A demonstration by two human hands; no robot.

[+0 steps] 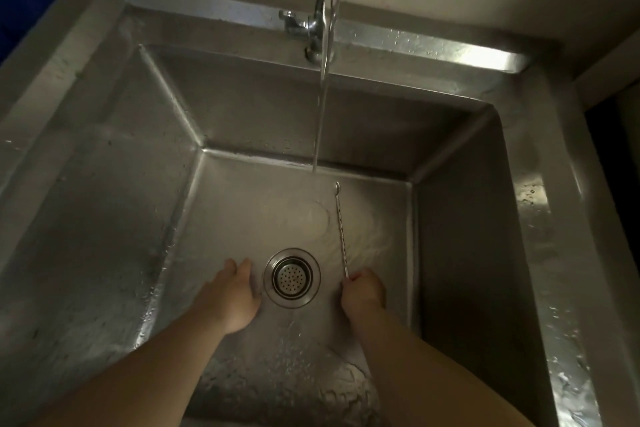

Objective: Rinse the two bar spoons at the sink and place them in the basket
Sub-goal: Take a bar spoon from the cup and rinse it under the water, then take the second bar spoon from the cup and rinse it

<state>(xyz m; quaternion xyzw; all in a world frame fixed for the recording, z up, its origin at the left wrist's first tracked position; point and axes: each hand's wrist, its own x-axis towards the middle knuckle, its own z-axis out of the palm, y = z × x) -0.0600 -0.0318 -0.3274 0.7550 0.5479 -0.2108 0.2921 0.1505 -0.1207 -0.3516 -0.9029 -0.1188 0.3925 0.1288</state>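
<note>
Right hand (362, 291) grips bar spoon (340, 229), pointing toward faucet (313, 24).

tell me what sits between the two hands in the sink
The round drain strainer sits between the left hand and the right hand, as the head view shows.

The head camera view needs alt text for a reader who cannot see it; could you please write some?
A person's right hand holds a thin twisted bar spoon inside a deep steel sink, close beside water running from the tap. The left hand rests open and empty beside the round drain strainer.
</note>
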